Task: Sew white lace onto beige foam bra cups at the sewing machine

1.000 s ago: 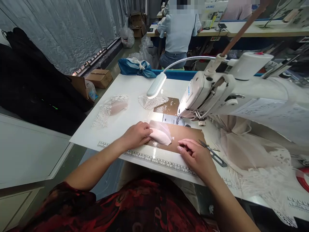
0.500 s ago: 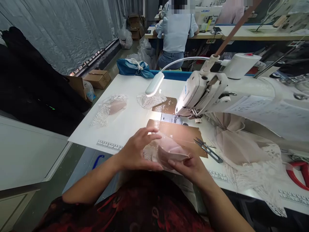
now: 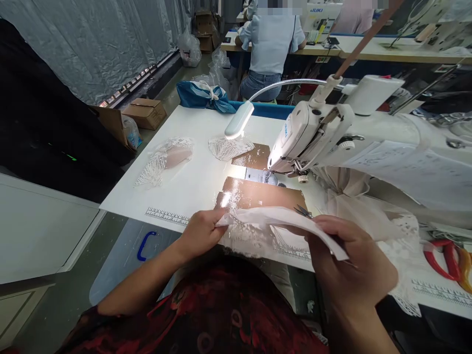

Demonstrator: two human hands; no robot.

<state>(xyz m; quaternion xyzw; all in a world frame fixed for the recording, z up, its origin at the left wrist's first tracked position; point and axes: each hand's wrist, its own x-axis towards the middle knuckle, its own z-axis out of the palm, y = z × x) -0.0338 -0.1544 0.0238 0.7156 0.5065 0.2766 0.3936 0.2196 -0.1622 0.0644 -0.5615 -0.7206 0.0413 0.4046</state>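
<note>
A pale lace-trimmed fabric piece (image 3: 269,216) is stretched between my two hands above the table's front edge. My left hand (image 3: 204,230) pinches its left end, fingers closed. At the other end, my right hand (image 3: 354,258) grips the strip between thumb and fingers. Lace hangs down from the piece near my lap. Just behind it lies a brown sheet (image 3: 261,192) in front of the sewing machine's needle area. Thread snips (image 3: 303,211) rest on that sheet, partly hidden behind the fabric and my right hand.
The sewing machine (image 3: 295,140) stands at right, its lamp (image 3: 239,120) reaching over the table. Two lace pieces (image 3: 165,160) (image 3: 229,147) lie at the back left. Sheer fabric (image 3: 387,223) bunches on the right, near red-handled scissors (image 3: 440,260). A person (image 3: 273,49) sits beyond.
My hands have moved apart, my right hand going right and nearer the camera. The fabric, earlier bunched and curved between them, is now drawn out into a long strip.
</note>
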